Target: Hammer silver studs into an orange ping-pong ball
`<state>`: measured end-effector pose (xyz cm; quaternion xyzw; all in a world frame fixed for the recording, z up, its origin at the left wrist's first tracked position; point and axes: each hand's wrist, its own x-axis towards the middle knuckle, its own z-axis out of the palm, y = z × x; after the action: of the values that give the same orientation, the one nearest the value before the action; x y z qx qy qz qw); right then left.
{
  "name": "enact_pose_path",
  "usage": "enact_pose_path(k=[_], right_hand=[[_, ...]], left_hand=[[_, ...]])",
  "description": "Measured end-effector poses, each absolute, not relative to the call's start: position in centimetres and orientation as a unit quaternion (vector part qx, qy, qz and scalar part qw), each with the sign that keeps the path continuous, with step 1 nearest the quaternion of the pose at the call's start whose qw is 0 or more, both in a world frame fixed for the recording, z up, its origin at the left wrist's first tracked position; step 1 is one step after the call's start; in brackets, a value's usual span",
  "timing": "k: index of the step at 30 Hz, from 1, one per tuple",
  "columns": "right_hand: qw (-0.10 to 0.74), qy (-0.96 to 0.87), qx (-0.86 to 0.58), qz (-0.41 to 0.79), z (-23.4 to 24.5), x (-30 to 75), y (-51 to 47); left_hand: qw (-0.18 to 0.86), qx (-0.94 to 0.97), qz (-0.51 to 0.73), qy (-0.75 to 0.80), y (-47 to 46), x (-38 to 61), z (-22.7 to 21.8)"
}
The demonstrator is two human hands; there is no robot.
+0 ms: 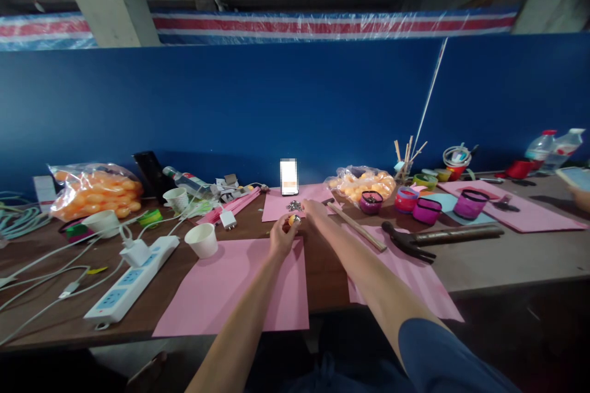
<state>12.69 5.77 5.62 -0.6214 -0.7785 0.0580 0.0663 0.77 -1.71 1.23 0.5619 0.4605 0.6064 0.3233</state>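
My left hand (pixel 281 236) is closed around a small orange ball (pixel 291 220) with a shiny silvery patch on its right side. I cannot make out what that patch is. My right hand (pixel 315 211) reaches to a pile of small metal pieces (pixel 293 205) lying on a pink sheet (pixel 271 211). Its fingers are bent together at the pile's right edge, and whatever they hold is too small to tell. Just behind the pile stands an upright phone (pixel 289 177) with a lit screen.
Bags of orange balls (pixel 104 193) (pixel 359 183) stand left and right. A hammer (pixel 452 233) and a wooden stick (pixel 359 228) lie to the right, near purple cups (pixel 426 211). At left are a power strip (pixel 133 282), cables and a paper cup (pixel 201 241). A blue partition (pixel 230 104) closes off the back.
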Motion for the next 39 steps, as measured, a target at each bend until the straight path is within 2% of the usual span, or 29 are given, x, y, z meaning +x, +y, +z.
enact_pose_path(k=[12,19,28,39], right_hand=[[0.131,-0.774,-0.613,0.092,5.4,13.3,6.3],[0.262,-0.756,-0.58,0.152,5.7,14.2,5.3],[0.392,-0.721,-0.461,0.338,4.6,14.4,0.9],[0.476,-0.64,-0.331,0.504,2.1,14.1,1.1]], left_hand=[[0.328,0.557,0.61,0.458,-1.6,0.7,1.1],[0.315,0.553,0.614,0.467,-1.3,0.7,0.8],[0.305,0.551,0.614,0.476,-1.2,0.4,0.9],[0.314,0.563,0.605,0.467,-1.2,0.4,0.9]])
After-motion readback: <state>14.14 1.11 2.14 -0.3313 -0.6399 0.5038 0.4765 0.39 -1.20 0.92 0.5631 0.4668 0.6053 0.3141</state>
